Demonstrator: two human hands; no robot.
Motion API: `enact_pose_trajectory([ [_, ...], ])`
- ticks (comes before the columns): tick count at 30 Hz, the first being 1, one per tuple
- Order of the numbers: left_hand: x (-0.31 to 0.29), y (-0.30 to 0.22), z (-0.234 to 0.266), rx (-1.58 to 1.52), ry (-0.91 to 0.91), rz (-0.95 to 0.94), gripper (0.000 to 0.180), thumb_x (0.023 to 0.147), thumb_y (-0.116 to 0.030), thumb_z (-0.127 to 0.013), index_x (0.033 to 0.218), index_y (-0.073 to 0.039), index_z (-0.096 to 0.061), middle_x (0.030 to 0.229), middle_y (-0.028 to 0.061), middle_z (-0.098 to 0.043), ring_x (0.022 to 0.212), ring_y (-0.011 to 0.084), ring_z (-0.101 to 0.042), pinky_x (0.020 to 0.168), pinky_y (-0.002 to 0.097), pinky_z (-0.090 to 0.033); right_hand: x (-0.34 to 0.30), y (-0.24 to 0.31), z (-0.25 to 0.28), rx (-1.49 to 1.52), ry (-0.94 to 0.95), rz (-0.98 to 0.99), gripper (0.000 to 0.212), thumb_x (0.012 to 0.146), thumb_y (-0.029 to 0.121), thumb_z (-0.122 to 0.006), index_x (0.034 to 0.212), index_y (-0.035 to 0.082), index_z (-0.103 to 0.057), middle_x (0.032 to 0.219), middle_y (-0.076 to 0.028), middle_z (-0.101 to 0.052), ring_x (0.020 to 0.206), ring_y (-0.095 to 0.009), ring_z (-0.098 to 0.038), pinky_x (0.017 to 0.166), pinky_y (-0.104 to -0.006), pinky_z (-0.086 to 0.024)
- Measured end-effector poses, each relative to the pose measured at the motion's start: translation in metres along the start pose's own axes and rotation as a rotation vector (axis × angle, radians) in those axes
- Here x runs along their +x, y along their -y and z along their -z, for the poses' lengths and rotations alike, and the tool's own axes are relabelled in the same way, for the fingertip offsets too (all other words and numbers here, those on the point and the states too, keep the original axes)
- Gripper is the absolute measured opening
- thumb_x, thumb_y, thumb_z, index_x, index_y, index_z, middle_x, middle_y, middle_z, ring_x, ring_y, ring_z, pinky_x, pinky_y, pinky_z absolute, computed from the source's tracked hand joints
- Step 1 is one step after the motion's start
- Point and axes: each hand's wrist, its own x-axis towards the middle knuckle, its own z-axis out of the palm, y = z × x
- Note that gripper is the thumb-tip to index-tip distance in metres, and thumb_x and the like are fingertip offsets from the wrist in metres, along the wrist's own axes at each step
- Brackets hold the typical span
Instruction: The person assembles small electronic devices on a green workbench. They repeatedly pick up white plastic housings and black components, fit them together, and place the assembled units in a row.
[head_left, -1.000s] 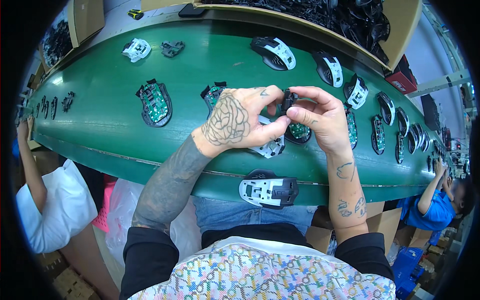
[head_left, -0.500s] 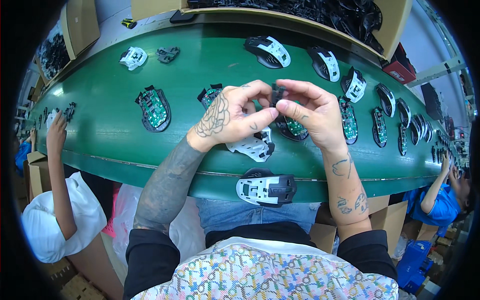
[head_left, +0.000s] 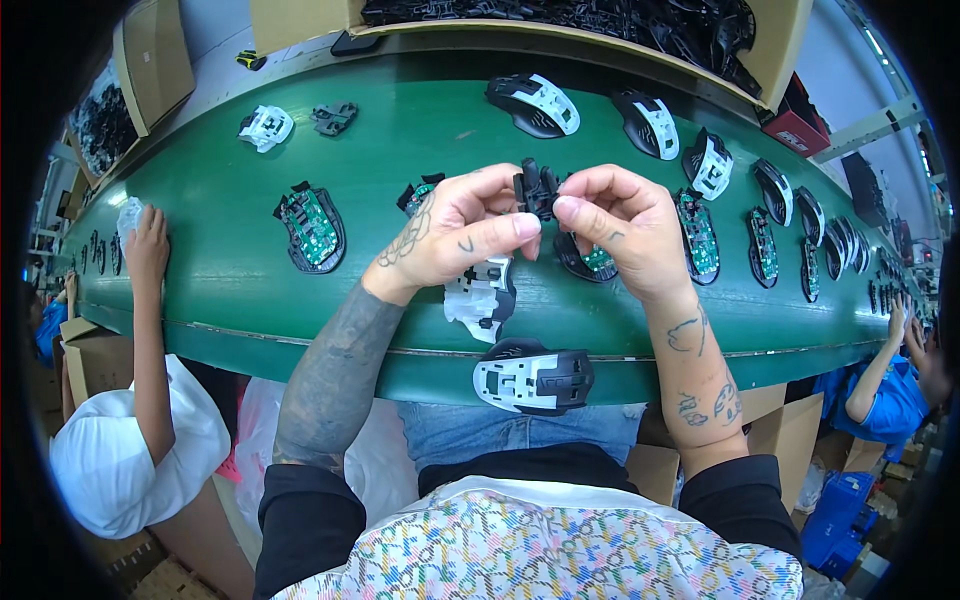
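Between my fingertips, above the green work surface (head_left: 390,130), is a small black plastic part (head_left: 537,188). My left hand (head_left: 455,225) pinches its left side between thumb and fingers, while my right hand (head_left: 625,225) grips its right edge. Below the left palm shows a white and black mouse shell piece (head_left: 478,300); whether the hidden lower fingers hold it I cannot tell. Partly covered by my hands are two mouse bases with green circuit boards, one (head_left: 415,195) behind the left hand and another (head_left: 590,262) under the right. An assembled white and black mouse (head_left: 533,378) rests at the near edge.
An open mouse base (head_left: 312,228) lies to the left, with a white shell (head_left: 266,128) and dark part (head_left: 335,118) beyond. Several mice and bases (head_left: 698,238) line the right. A cardboard box (head_left: 590,35) of black parts stands behind. Co-workers' hands (head_left: 148,245) work at both sides.
The black part has turned and shows more of itself between my fingers. The white shell piece has shifted left and rotated. The left co-worker's hand has moved right, holding something whitish.
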Motion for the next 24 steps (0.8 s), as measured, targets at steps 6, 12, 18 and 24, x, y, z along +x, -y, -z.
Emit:
enact_pose_trajectory([
  [6, 0.0, 0.004, 0.002, 0.073, 0.013, -0.006, 0.039, 0.085, -0.028, -0.063, 0.11, 0.0, -0.053, 0.081, 0.009, -0.061, 0.066, 0.012, -0.06, 0.054, 0.0235, -0.051, 0.0, 0.007, 0.005, -0.011, 0.073, -0.136, 0.015, 0.085, 0.014, -0.07, 0.093, 0.001, -0.066, 0.076, -0.001, -0.064, 0.065, -0.004, -0.056, 0.053, -0.0163, -0.042],
  [12, -0.001, 0.003, 0.0, 0.048, 0.031, -0.003, 0.04, 0.085, -0.029, -0.064, 0.11, 0.0, -0.053, 0.082, 0.009, -0.06, 0.064, 0.0126, -0.06, 0.054, 0.0239, -0.051, 0.001, 0.001, 0.012, 0.233, 0.226, -0.227, 0.017, 0.089, 0.016, -0.065, 0.097, 0.001, -0.064, 0.081, -0.002, -0.063, 0.068, -0.005, -0.055, 0.054, -0.0171, -0.043],
  [18, 0.001, 0.001, 0.004, 0.006, 0.035, 0.021, 0.043, 0.085, -0.031, -0.064, 0.112, 0.0, -0.052, 0.081, 0.0098, -0.061, 0.06, 0.0132, -0.06, 0.051, 0.0236, -0.05, 0.0, -0.001, 0.001, -0.031, 0.066, -0.084, 0.018, 0.09, 0.015, -0.064, 0.1, 0.001, -0.062, 0.086, -0.002, -0.063, 0.072, -0.005, -0.056, 0.055, -0.0176, -0.046],
  [24, 0.001, 0.003, 0.008, -0.048, 0.044, 0.048, 0.035, 0.089, -0.024, -0.064, 0.113, -0.001, -0.056, 0.089, 0.0026, -0.061, 0.076, 0.0085, -0.056, 0.068, 0.0238, -0.047, -0.001, -0.002, -0.01, -0.302, -0.113, 0.202, 0.022, 0.086, 0.008, -0.065, 0.106, -0.001, -0.063, 0.089, -0.005, -0.064, 0.081, -0.009, -0.061, 0.063, -0.0217, -0.053],
])
